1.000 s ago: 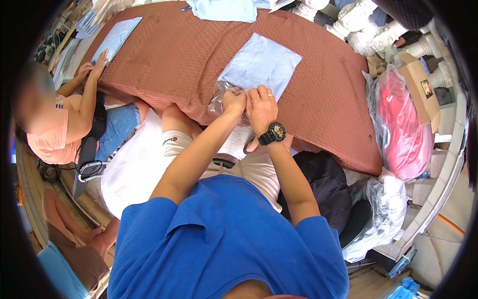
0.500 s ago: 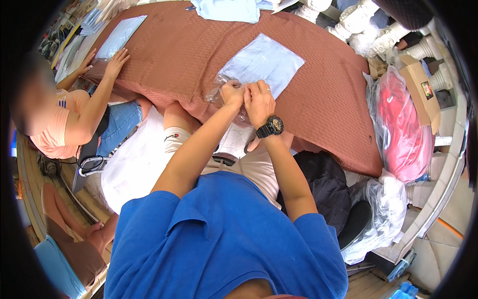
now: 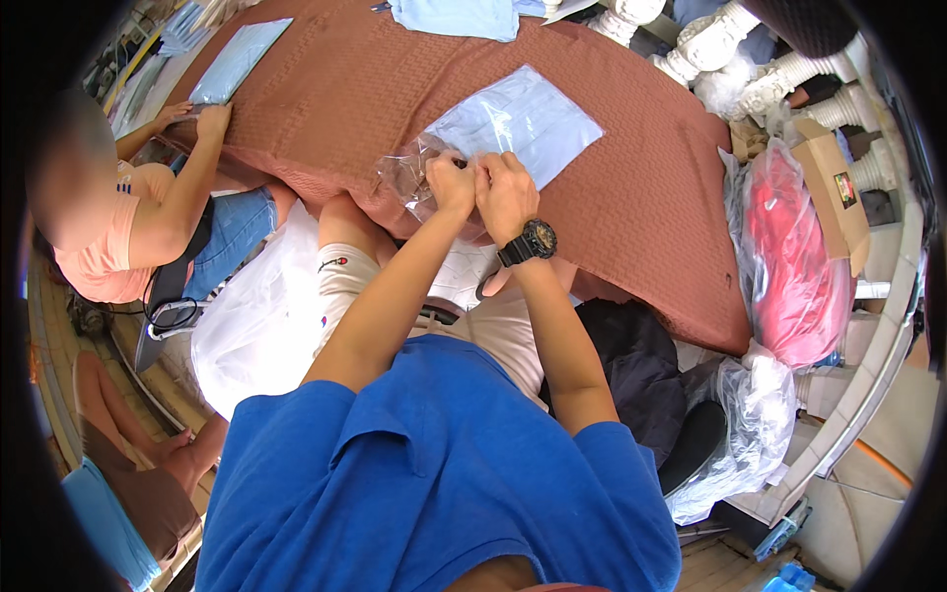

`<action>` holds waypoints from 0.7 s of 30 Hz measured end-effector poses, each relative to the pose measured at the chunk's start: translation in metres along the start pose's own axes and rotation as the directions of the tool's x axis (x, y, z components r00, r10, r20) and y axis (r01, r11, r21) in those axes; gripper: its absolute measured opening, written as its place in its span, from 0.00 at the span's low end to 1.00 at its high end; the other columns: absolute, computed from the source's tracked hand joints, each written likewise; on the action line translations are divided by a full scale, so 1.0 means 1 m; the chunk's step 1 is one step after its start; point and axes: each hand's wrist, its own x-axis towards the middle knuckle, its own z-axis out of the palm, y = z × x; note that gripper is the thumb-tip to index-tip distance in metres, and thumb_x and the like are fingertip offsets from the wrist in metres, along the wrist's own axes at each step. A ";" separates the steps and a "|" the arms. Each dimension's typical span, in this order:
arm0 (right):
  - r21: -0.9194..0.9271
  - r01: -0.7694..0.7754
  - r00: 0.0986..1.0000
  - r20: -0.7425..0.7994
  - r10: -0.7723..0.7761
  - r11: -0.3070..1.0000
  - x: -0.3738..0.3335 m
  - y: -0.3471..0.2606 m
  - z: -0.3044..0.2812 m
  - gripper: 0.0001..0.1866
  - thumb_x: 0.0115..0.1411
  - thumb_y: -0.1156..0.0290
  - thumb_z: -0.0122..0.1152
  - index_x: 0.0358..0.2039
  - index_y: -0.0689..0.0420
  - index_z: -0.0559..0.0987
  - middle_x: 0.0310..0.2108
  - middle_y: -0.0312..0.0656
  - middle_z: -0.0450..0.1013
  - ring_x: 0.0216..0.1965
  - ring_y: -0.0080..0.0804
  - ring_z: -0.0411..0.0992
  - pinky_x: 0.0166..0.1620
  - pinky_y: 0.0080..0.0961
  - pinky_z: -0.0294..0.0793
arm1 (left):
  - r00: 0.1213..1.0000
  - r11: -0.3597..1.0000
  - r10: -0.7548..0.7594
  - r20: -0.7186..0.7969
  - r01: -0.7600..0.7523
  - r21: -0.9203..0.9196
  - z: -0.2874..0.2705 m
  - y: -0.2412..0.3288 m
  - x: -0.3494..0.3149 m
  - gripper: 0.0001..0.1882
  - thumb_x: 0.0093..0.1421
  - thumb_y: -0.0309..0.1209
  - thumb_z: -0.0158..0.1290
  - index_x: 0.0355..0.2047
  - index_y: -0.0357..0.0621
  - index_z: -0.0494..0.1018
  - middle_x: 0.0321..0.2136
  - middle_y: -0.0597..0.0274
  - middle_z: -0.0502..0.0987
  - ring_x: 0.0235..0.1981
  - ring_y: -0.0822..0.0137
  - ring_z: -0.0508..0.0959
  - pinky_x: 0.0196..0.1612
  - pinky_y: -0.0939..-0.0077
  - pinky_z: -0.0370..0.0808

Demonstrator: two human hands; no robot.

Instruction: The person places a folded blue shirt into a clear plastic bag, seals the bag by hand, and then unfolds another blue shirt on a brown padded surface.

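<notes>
A folded light blue garment lies flat on the brown-covered table in front of me, inside a clear plastic bag. The bag's loose end is crumpled and spreads toward the near table edge. My left hand is closed, pinching the plastic near that end. Right beside it, my right hand, with a black watch on its wrist, has its fingers bent down onto the bag's near edge and gripping it. The fingertips of both hands are partly hidden.
At the left a co-worker's hands hold the near end of another bagged light blue garment. More light blue cloth lies at the far edge. To the right are a red bundle in plastic and a cardboard box.
My hands have shifted slightly left and nearer, and the bag's loose plastic now spreads farther left. The co-worker's hands have drawn back toward the near end of their bag.
</notes>
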 end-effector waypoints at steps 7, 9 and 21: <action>-0.040 -0.023 1.000 -0.010 0.023 0.999 0.008 -0.002 0.016 0.05 0.59 0.69 0.62 0.33 0.55 0.81 0.34 0.47 0.76 0.36 0.52 0.76 0.38 0.45 0.76 | 0.966 0.948 -0.246 0.079 0.257 -0.189 -0.003 0.004 0.005 0.11 0.49 0.32 0.68 0.28 0.36 0.84 0.25 0.47 0.84 0.27 0.55 0.84 0.37 0.64 0.79; -0.022 -0.007 1.000 -0.020 0.006 1.000 0.007 -0.005 0.019 0.04 0.58 0.70 0.62 0.32 0.56 0.80 0.33 0.47 0.75 0.36 0.52 0.76 0.38 0.45 0.76 | 0.953 0.920 -0.291 0.087 0.304 -0.246 -0.004 0.002 0.007 0.10 0.48 0.30 0.67 0.28 0.37 0.84 0.24 0.48 0.84 0.25 0.59 0.83 0.35 0.67 0.79; 0.009 -0.003 1.000 -0.008 0.003 1.000 0.000 -0.002 0.025 0.05 0.59 0.70 0.61 0.33 0.57 0.81 0.34 0.48 0.75 0.37 0.52 0.75 0.40 0.45 0.75 | 0.986 0.932 -0.166 0.001 0.157 -0.326 0.008 -0.008 0.006 0.14 0.50 0.22 0.62 0.39 0.36 0.80 0.29 0.52 0.82 0.25 0.60 0.82 0.34 0.63 0.78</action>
